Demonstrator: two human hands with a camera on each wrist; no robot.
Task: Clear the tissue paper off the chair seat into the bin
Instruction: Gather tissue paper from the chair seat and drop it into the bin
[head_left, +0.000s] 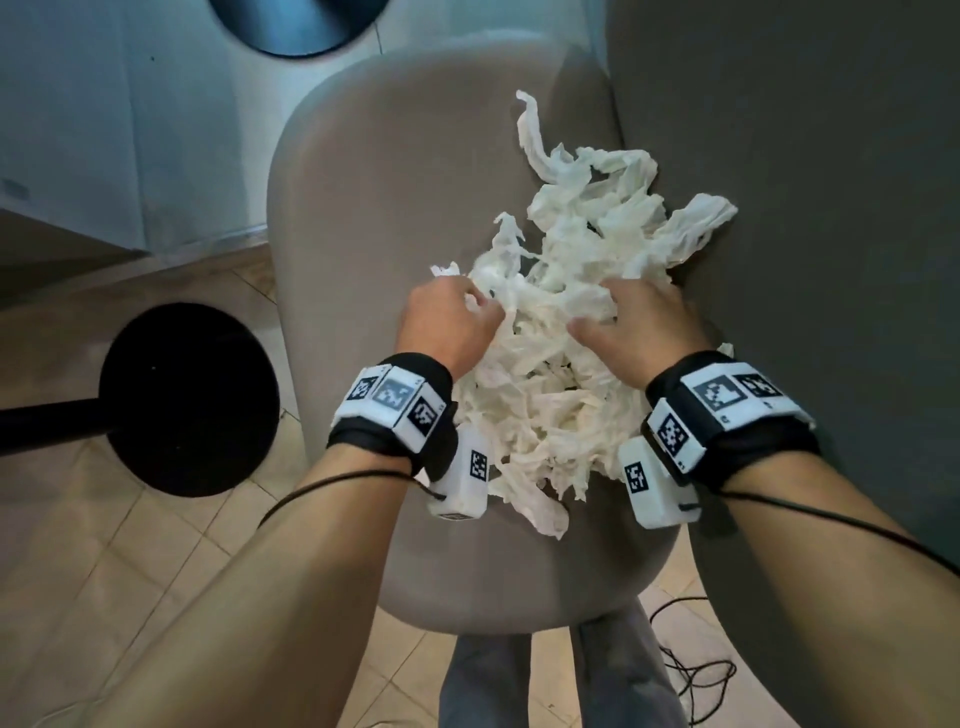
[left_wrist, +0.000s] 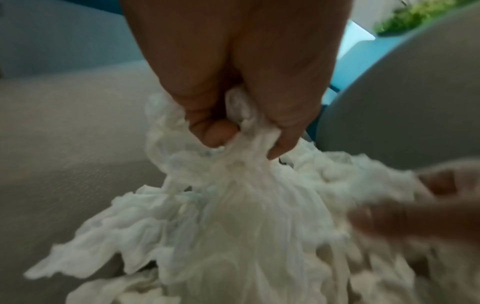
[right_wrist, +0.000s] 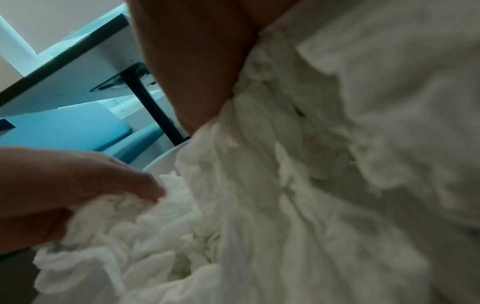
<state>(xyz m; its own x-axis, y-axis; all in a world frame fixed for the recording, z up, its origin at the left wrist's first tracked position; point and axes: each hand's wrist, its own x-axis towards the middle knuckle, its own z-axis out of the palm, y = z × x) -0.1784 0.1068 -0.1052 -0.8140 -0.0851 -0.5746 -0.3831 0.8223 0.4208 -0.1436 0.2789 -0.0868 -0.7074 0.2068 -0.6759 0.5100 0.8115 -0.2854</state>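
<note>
A big loose heap of white tissue paper (head_left: 571, 249) lies on the beige chair seat (head_left: 374, 208), spread from the middle toward the backrest (head_left: 831, 208). My left hand (head_left: 483, 306) is on the heap's left side. In the left wrist view its thumb and curled fingers pinch a bunch of tissue paper (left_wrist: 233, 226), drawn up off the seat (left_wrist: 64, 133). My right hand (head_left: 613, 312) is on the heap's right side, fingers sunk and curled into the paper, thumb out to the left. The right wrist view shows tissue paper (right_wrist: 311, 185) packed against that palm (right_wrist: 194, 61).
A black round base with a pole (head_left: 189, 400) stands on the tiled floor left of the chair. Another dark round shape (head_left: 296, 26) lies at the top edge; I cannot tell what it is. Black cables (head_left: 696, 670) lie on the floor by my legs (head_left: 561, 675).
</note>
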